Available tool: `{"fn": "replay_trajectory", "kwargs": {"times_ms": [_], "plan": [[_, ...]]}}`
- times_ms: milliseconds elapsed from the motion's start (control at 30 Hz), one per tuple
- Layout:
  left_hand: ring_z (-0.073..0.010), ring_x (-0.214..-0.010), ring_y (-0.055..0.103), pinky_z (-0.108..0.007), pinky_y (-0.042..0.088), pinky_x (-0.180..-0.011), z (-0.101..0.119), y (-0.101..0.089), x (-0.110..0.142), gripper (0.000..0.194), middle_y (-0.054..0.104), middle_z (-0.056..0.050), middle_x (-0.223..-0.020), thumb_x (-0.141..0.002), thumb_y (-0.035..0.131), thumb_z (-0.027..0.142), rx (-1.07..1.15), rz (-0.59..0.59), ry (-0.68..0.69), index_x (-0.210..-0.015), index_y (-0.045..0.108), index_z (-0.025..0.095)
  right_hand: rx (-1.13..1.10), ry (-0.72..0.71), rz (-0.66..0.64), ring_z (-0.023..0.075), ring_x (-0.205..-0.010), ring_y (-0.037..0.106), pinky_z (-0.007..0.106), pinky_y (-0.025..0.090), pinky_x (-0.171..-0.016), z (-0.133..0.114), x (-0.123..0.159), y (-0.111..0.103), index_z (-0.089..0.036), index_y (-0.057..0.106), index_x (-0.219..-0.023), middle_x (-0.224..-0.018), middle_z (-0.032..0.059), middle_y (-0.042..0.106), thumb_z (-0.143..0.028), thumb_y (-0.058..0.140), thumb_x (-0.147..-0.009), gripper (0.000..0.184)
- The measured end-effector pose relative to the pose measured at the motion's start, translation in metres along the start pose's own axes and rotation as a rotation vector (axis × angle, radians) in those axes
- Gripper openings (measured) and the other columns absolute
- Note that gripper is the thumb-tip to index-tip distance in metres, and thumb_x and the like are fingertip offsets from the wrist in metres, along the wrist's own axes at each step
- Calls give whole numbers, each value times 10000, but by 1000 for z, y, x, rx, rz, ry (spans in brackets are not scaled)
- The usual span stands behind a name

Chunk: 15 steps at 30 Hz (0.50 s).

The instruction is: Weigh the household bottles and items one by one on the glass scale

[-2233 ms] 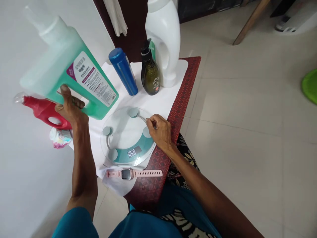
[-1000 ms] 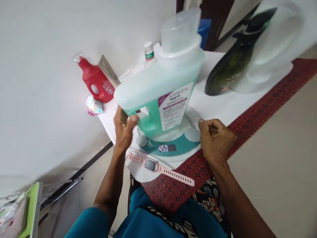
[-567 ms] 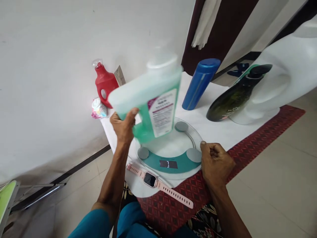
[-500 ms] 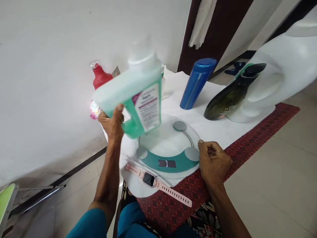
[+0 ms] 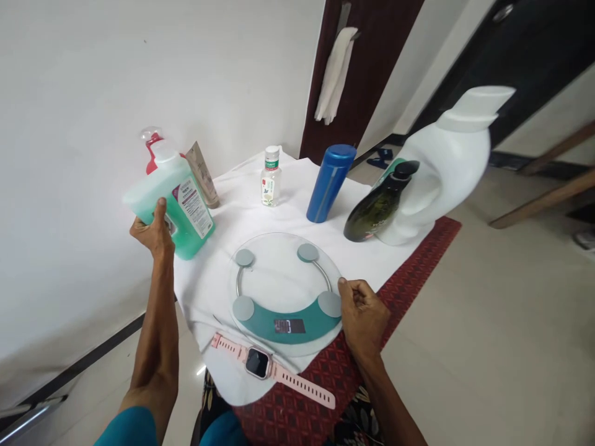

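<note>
While our left hand [image 5: 155, 232] grips the tilted jug [image 5: 193, 207] at the left of the frame, our right hand [image 5: 365, 316], fingers curled in, rests at the right edge of the scale [image 5: 281, 279] in the lower centre, though we cannot tell whether it pinches that edge. The jug holds green liquid [image 5: 186, 243]; toward the right, we see a pump bottle [image 5: 379, 207] before a white bottle [image 5: 458, 158], whose opaque walls hide what is inside.

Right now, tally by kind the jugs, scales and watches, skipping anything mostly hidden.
Jugs: 2 (translucent green plastic jug in the left hand, large white plastic jug)
Scales: 1 (round clear glass scale)
Watches: 1 (pink-strapped square watch)
Total: 4
</note>
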<state>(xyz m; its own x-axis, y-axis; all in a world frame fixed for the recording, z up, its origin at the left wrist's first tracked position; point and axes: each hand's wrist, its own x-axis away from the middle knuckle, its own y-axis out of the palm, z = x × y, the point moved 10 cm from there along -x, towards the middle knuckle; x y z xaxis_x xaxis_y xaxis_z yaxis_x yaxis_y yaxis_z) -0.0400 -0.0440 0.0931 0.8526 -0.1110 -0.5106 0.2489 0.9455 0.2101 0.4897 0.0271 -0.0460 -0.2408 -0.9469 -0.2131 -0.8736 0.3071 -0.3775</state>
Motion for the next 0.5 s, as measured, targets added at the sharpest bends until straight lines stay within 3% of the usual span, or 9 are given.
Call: {"fn": "replay_trajectory", "kwargs": {"times_ms": [233, 333, 400, 433, 500], "plan": [[-136, -666, 457, -305, 437, -630, -27, 16, -19, 614, 403, 43, -695, -798, 869, 618, -44, 33, 86, -718, 385, 250, 15, -17, 0, 152, -560, 440, 330, 363, -605, 4, 4, 2, -274, 516, -654, -570, -40, 503, -721, 593, -961, 548], [-251, -977, 639, -458, 577, -928, -7, 3, -3, 515, 609, -35, -989, -841, 877, 607, -153, 96, 215, -990, 547, 240, 54, -36, -24, 161, -546, 456, 332, 372, -590, 2, 6, -2, -275, 522, -652, -567, -38, 504, -737, 591, -965, 563], [-364, -1328, 600, -605, 479, -1203, 21, -8, 28, 659, 626, -141, -1337, -837, 905, 588, -239, 142, 415, -1280, 577, 225, 109, -117, -4, 177, -583, 519, 341, 421, -627, -15, 4, -8, -261, 589, -700, -628, -16, 583, -674, 623, -975, 498], [-402, -1435, 547, -644, 411, -1275, 32, -6, 46, 728, 598, -179, -1441, -842, 907, 577, -261, 99, 503, -1377, 571, 217, 135, -182, 24, 187, -621, 555, 348, 451, -662, -30, 2, -12, -253, 623, -739, -678, -2, 626, -621, 643, -981, 441], [-402, -1411, 588, -626, 446, -1257, 35, 24, 78, 629, 647, -179, -1395, -891, 868, 555, -226, -203, 550, -1363, 623, 220, 158, -328, 76, 203, -705, 604, 360, 496, -730, -66, -4, -11, -248, 656, -809, -777, 21, 675, -513, 669, -993, 322]]}}
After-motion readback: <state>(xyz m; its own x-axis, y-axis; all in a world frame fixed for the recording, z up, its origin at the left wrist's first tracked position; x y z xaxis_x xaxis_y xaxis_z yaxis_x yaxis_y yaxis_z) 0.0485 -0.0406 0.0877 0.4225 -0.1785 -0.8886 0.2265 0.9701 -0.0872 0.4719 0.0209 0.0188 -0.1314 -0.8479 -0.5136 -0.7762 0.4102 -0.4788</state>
